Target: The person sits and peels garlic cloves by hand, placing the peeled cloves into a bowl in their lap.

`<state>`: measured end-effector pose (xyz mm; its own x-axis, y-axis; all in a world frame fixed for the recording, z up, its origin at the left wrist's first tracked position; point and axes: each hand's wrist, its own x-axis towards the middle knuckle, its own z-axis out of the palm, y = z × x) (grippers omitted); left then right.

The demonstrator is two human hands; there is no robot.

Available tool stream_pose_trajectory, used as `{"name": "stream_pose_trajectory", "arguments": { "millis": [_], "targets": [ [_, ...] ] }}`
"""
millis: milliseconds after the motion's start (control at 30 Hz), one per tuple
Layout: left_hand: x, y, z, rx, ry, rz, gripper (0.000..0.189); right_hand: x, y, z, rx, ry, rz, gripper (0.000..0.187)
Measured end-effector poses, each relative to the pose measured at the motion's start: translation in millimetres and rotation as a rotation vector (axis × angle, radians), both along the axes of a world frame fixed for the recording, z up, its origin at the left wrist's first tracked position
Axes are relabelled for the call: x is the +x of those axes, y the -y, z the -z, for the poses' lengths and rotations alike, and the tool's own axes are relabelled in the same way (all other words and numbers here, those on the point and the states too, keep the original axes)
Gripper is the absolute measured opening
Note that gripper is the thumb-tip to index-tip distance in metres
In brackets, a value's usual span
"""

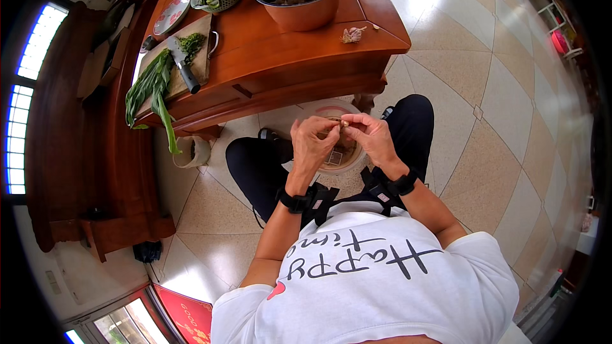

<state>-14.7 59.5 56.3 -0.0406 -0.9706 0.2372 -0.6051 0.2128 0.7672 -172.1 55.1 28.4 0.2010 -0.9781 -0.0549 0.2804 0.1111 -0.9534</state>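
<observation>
My left hand and my right hand meet fingertip to fingertip above a round plastic tub on the floor between my knees. Between them they pinch a small pale piece, probably a garlic clove; the fingers partly hide it. Inside the tub lie brownish bits, too blurred to name. On the wooden table ahead lie a garlic bulb with loosened skin and a small pale clove. Behind them stands a large round pot, black inside, holding brown pieces and a rooty clump.
At the table's left, a cleaver and chopped greens lie on a cutting board, with long green leaves hanging over the edge. Beyond are a patterned plate and a basket of green vegetables. A small bin stands below.
</observation>
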Motion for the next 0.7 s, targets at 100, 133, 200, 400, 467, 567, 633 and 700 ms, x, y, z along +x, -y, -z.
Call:
{"name": "stream_pose_trajectory", "arguments": {
  "millis": [100, 133, 200, 400, 467, 567, 633, 700],
  "targets": [
    [0, 0, -1, 0.042, -0.01, 0.05, 0.015, 0, 0, -1, -0.066, -0.091, 0.018, 0.022],
    [0, 0, -1, 0.041, -0.01, 0.05, 0.015, 0, 1, -1, -0.066, -0.091, 0.018, 0.022],
    [1, 0, 2, 0.042, 0.001, 0.074, 0.016, 0, 1, -2, -0.182, -0.187, 0.036, 0.022],
    [2, 0, 5, 0.033, 0.023, 0.09, 0.015, 1, 2, -1, -0.32, -0.245, 0.098, 0.02],
    [1, 0, 4, 0.029, 0.025, 0.088, 0.015, 1, 2, -2, -0.335, -0.274, 0.109, 0.02],
    [1, 0, 3, 0.014, 0.028, 0.084, 0.013, 2, 2, -4, -0.374, -0.332, 0.126, 0.019],
    [1, 0, 5, 0.003, 0.028, 0.081, 0.012, 3, 3, -5, -0.397, -0.362, 0.132, 0.019],
    [-1, 1, 9, -0.04, -0.043, 0.056, 0.01, 5, 4, -5, -0.453, -0.395, 0.145, 0.018]
  ]
}}
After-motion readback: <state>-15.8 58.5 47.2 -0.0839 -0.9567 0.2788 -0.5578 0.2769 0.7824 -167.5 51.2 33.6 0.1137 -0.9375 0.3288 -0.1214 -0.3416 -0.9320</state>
